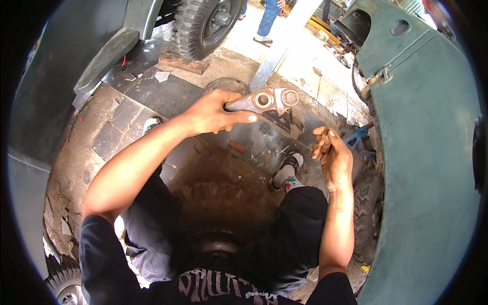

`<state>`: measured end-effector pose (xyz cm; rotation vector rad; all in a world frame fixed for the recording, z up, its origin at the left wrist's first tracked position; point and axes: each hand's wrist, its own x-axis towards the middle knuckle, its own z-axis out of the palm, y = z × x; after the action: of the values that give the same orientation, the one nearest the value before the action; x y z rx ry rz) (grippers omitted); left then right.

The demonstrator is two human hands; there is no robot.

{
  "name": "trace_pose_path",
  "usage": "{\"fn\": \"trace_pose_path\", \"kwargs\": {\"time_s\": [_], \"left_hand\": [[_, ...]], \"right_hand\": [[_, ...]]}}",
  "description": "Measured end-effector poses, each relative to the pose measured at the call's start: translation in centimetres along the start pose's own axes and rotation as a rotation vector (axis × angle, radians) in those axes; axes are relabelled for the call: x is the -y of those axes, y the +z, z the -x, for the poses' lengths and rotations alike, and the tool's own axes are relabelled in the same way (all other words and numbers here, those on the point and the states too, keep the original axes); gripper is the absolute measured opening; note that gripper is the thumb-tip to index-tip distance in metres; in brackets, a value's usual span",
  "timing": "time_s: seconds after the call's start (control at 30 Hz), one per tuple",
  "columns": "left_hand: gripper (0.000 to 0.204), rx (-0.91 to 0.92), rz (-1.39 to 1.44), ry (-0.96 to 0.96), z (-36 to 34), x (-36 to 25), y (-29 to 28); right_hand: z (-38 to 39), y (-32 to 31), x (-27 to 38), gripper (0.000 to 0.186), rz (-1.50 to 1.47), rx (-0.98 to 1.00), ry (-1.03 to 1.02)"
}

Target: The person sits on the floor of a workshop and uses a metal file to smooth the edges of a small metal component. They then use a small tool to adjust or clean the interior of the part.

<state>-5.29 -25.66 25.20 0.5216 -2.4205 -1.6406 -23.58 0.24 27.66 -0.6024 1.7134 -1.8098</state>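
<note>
My left hand [216,113] is closed round the tapered end of a worn metal arm [241,104], thumb along its near side. The free end points right; it carries a round bushing with a hole and, beyond that, a plate with a round bolt-like head. To the right, apart from the arm, my right hand [333,155] is raised with loosely curled, dirt-stained fingers and nothing visible in them. Below the hands, between my knees, lies a dusty brown round thing like a tyre [218,203], its lower part in shadow.
Green vehicle panels stand close on the right [427,152] and left [56,76]. A mounted wheel [203,30] is ahead, with a wooden block [183,63] beside it. A pale metal post [279,51] rises beyond the arm. A blue stand [360,140] sits right. Another person's leg [269,20] shows far off.
</note>
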Motion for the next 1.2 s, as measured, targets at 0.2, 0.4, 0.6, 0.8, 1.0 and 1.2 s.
{"fn": "trace_pose_path", "kwargs": {"time_s": [0.2, 0.4, 0.6, 0.8, 1.0, 1.2], "left_hand": [[0.059, 0.12, 0.286, -0.076, 1.2, 1.4, -1.2], [0.055, 0.063, 0.251, -0.086, 1.4, 1.8, -0.8], [0.057, 0.029, 0.334, -0.139, 2.3, 1.7, -0.4], [0.056, 0.108, 0.477, -0.175, 2.8, 2.0, 1.2], [0.046, 0.305, 0.641, -0.163, 3.6, 1.4, 2.8], [0.043, 0.236, 0.53, 0.074, 3.3, 1.9, 7.0]], "right_hand": [[1.0, 1.5, 0.5, 0.054, -0.536, 0.269, 0.149], [0.2, 2.8, -0.3, 0.045, -0.301, 0.092, 0.06], [0.0, 3.8, -0.9, 0.038, -0.146, 0.083, -0.033], [0.9, 4.6, -1.8, 0.024, -0.054, 0.027, -0.111], [1.3, 4.3, -1.5, 0.022, -0.104, 0.099, -0.196], [2.1, 4.6, -2.0, 0.023, -0.067, 0.132, -0.264]]}}
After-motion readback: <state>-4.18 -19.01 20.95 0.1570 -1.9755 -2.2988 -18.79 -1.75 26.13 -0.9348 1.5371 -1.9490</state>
